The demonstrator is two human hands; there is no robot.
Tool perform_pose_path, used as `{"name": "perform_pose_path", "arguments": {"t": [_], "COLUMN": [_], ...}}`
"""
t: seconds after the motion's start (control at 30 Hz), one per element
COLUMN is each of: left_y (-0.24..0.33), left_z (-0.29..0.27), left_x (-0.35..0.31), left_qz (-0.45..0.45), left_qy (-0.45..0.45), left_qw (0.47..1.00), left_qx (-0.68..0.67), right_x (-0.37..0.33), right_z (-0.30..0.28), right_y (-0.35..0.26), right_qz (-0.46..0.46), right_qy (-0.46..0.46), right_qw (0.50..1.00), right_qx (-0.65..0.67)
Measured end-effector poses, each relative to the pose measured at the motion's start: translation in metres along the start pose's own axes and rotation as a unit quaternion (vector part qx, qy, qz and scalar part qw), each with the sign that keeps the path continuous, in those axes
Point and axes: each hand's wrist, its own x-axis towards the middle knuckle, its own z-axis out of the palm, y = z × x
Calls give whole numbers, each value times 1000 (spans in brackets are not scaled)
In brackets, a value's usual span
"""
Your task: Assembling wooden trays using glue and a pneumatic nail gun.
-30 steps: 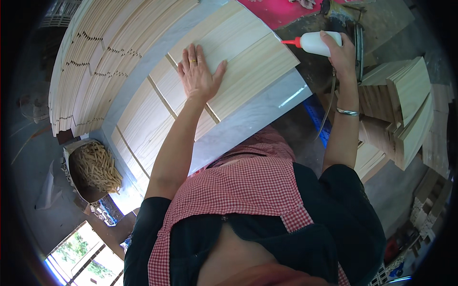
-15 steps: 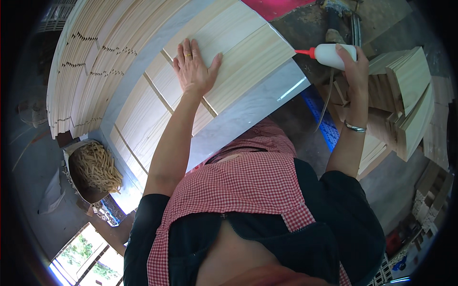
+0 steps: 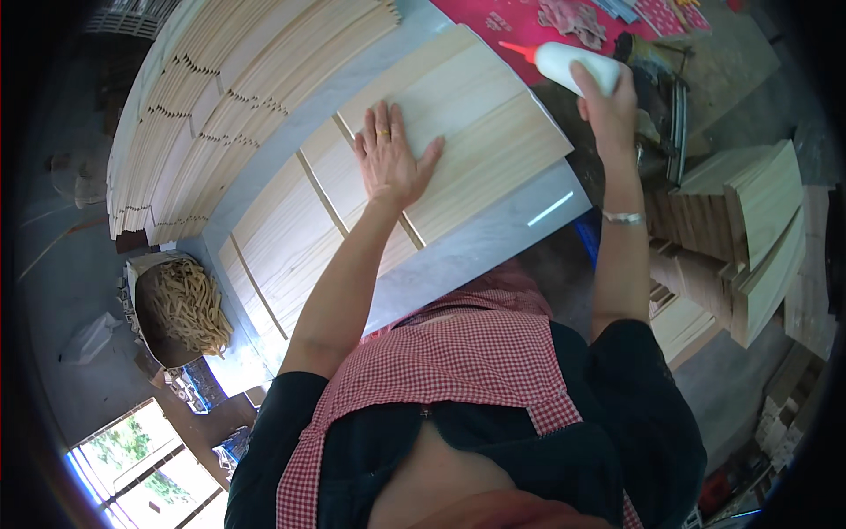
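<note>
My left hand lies flat on a pale wooden board, fingers spread, a ring on one finger. Several such boards lie overlapping in a row on the grey marbled tabletop, each with a darker groove near one edge. In my right hand is a white squeeze bottle with a red nozzle, held nearly level above the far right corner of the boards. The nozzle points left and touches nothing that I can see.
Rows of stacked thin boards fill the far left of the table. A container of wooden strips stands at the left. Stacked wooden panels rise on the right. Beyond the table lie a pink sheet and a metal clamp-like tool.
My right hand has carried the squeeze bottle up and to the left, off the board's right edge. The left hand stays flat on the boards; the whole view has shifted somewhat.
</note>
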Motion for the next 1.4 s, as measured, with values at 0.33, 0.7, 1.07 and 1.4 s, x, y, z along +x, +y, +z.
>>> {"name": "perform_pose_path", "arguments": {"t": [0.33,0.7,1.07,1.4], "left_y": [1,0,-2,2], "left_z": [-4,-3,3,5], "left_x": [-1,1,1,2], "left_qz": [-4,-1,-5,3], "left_qy": [-7,-13,-3,6], "left_qw": [1000,1000,1000,1000], "left_qx": [2,4,6,-5], "right_x": [85,36,-33,-50], "right_z": [94,27,-47,-78], "right_y": [34,5,15,-6], "right_qz": [-41,31,76,103], "right_qy": [-1,5,72,56], "right_qw": [993,999,994,989], "right_qx": [-109,39,5,-91]}}
